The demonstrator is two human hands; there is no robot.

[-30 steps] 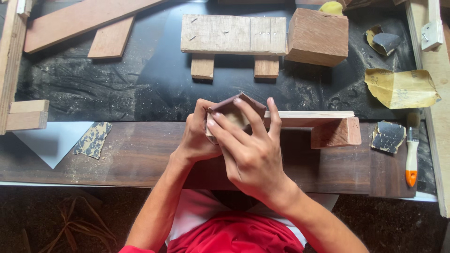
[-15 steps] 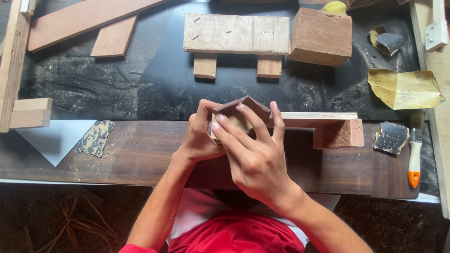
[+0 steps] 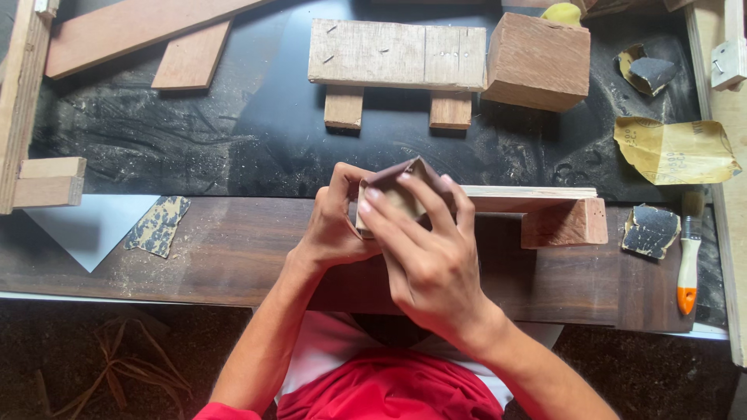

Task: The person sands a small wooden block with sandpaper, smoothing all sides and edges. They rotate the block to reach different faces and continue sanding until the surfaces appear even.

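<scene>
A person in a red top stands at a dusty dark counter (image 3: 257,148), seen from above. Near the centre, both hands close around a small pale wooden block (image 3: 393,204) wrapped in a folded piece of brown sandpaper (image 3: 408,173). The left hand (image 3: 336,222) curls around the block's left side, fingers bent over the top and thumb underneath. The right hand (image 3: 424,260) lies over the front, its fingers stretched up across the sandpaper and pressed against it. At three o'clock from the hands, touching them, a thin pale board (image 3: 529,193) rests on a reddish wood block (image 3: 564,223), all on a dark brown plank (image 3: 233,249) along the counter's near edge. At twelve o'clock sits a pale nailed wooden piece on two short legs (image 3: 397,54), with a chunky reddish block (image 3: 537,62) just beside it at one o'clock. At two o'clock lies a yellow-backed sandpaper sheet (image 3: 673,152); at three o'clock, farther out, a worn sandpaper scrap (image 3: 650,231) and a small brush with an orange-tipped handle (image 3: 688,257). At nine o'clock lie another worn sandpaper scrap (image 3: 159,225) and a pale grey sheet (image 3: 89,225). Long wooden planks (image 3: 132,27) lie at ten o'clock.
</scene>
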